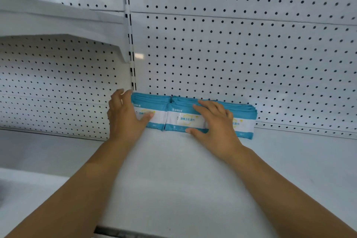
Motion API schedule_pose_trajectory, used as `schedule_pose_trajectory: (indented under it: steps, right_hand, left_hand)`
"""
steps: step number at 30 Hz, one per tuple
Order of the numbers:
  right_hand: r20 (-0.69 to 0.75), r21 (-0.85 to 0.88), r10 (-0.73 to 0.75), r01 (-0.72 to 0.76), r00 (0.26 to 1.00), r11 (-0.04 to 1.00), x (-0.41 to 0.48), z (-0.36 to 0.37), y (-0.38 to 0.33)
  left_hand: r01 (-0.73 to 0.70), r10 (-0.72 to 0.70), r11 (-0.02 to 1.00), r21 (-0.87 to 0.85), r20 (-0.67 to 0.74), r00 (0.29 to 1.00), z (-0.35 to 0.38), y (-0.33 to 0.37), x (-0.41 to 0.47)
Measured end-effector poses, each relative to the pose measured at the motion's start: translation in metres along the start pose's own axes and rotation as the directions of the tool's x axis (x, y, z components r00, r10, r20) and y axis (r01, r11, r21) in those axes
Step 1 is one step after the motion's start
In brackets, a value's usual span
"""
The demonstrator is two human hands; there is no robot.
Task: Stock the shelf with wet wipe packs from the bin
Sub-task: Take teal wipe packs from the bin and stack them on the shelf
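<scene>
Packs of wet wipes (185, 120), teal and white with printed labels, stand in a row at the rear of a white shelf (173, 170), their front faces turned outward and their teal top edges layered several deep towards the perforated back panel (231, 54) behind them. The row appears to be made up of three groups side by side, touching one another, and its left end sits at the foot of the slotted upright (131, 44) that divides two bays. The left hand (125, 118) is at that left end, with its fingers lying fairly straight against the side of the packs and its thumb stretched across the front of the first group. The right hand (216, 121) is spread flat over the seam between the middle and right groups, with its fingers extended along the upper front edge and its thumb low against the bottom edge, pressing rather than gripping. Both bare forearms reach in from below. In the left bay, another white shelf (58, 23) hangs higher up
</scene>
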State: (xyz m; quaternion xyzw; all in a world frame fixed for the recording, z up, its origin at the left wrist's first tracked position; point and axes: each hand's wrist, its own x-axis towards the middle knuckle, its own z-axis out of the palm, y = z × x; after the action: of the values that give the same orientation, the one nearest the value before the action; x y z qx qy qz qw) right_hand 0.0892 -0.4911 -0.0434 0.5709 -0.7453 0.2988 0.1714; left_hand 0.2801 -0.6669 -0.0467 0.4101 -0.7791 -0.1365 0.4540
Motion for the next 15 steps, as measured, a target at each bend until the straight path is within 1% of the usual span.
schedule_pose_trajectory:
  steps: [3,5,8,11,15]
  right_hand:
    - [0.053,-0.002,0.031,-0.031,0.998,1.000,-0.005,-0.019,0.004]
    - [0.070,0.008,0.062,-0.062,0.996,0.998,-0.015,-0.035,0.011]
    - [0.084,0.019,0.098,-0.100,0.992,0.995,-0.040,-0.065,0.024]
    - [0.094,-0.006,0.165,-0.165,0.982,0.986,-0.068,-0.096,0.036]
    - [0.092,-0.060,0.255,-0.250,0.963,0.966,-0.109,-0.138,0.056]
  left_hand:
    - [-0.092,0.091,0.996,0.008,0.045,0.995,-0.007,0.015,-0.009]
    - [-0.137,0.136,0.991,0.003,0.123,0.983,-0.010,0.029,-0.020]
    - [-0.223,0.224,0.974,-0.031,0.246,0.943,-0.010,0.051,-0.042]
    - [-0.264,0.285,0.959,-0.106,0.319,0.904,-0.010,0.079,-0.068]
    - [-0.319,0.354,0.935,-0.155,0.401,0.845,-0.003,0.124,-0.103]
